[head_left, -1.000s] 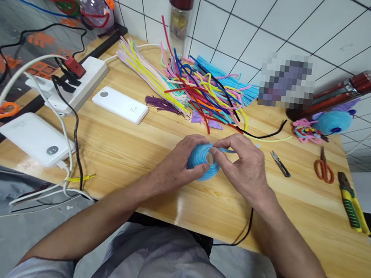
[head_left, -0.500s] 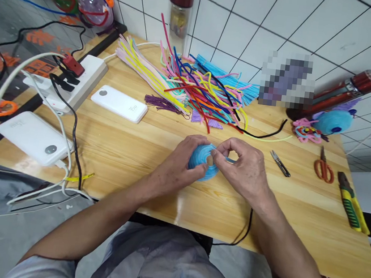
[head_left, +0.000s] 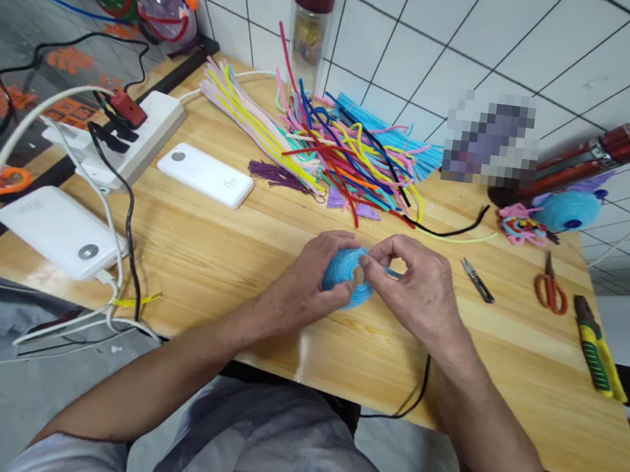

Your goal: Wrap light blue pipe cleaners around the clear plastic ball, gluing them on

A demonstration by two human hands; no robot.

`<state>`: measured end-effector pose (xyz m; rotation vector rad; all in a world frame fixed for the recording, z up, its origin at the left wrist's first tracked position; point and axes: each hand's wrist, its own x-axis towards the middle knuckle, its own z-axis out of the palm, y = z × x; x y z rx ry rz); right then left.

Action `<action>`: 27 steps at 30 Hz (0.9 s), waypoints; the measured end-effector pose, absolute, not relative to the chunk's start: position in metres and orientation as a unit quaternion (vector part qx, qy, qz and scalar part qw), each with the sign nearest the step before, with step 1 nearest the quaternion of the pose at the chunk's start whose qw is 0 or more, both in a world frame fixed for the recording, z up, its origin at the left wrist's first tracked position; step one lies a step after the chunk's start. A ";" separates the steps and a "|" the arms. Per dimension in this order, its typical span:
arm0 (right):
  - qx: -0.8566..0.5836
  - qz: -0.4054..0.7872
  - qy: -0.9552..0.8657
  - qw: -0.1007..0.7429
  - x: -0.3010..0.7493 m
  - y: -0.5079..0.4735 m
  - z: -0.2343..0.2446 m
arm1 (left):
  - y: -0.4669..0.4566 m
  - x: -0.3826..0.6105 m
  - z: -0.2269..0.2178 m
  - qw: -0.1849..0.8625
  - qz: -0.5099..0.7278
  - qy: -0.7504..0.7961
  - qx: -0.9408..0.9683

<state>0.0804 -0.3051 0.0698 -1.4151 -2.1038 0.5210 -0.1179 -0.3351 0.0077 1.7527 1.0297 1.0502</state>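
In the middle of the table, my left hand is wrapped round a rounded blue coil of pipe cleaner. A small round opening with a tan inside shows on the coil's side. My right hand pinches at the coil's right edge, thumb and forefinger together beside that opening. A short length of blue pipe cleaner shows under the right hand's fingers; the tip in the pinch is hidden.
Loose coloured pipe cleaners are heaped at the back. Thread snips, orange-handled scissors and yellow-green pliers lie on the right. White power banks and a power strip with cables occupy the left.
The whole view has shifted very slightly. Both hands keep the same hold on the blue coil, with hardly any visible finger movement.
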 end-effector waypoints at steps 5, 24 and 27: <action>-0.525 0.200 -0.782 0.269 0.079 -0.305 0.072 | -0.341 -0.116 0.010 0.436 0.425 0.431 0.666; -0.530 0.195 -0.778 0.275 0.080 -0.307 0.073 | -0.342 -0.116 0.013 0.361 0.430 0.402 0.723; -0.529 0.193 -0.779 0.275 0.081 -0.307 0.071 | -0.342 -0.117 0.013 0.352 0.427 0.392 0.734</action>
